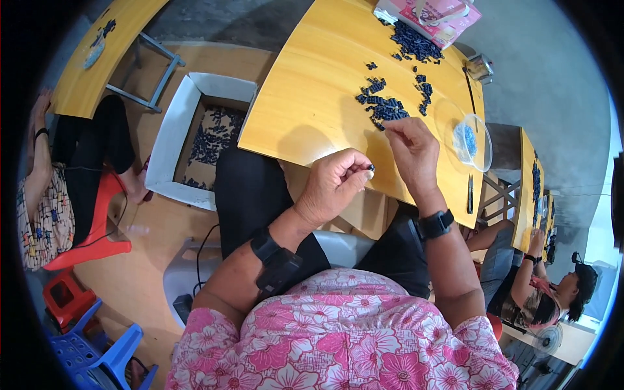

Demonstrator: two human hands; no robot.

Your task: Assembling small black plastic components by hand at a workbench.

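My left hand (333,185) is closed just off the table's near edge, with a small black part (371,168) pinched between thumb and fingertips; only its end shows. Over the table, my right hand (416,151) has thumb and forefinger pressed together at a small dark cylindrical piece (381,126), beside the near end of a loose pile of black pieces (389,107). A larger heap of the same pieces (416,44) lies farther back. To the right of my right hand stands a clear round tub (482,153) with small light-blue bits (465,140) in it.
A pink carton (442,19) stands at the table's far end, near a metal can (480,67). A black pen-like tool (470,195) lies by the right edge. On the floor at left, a white-walled box (166,153) holds many black pieces. Other people sit on both sides.
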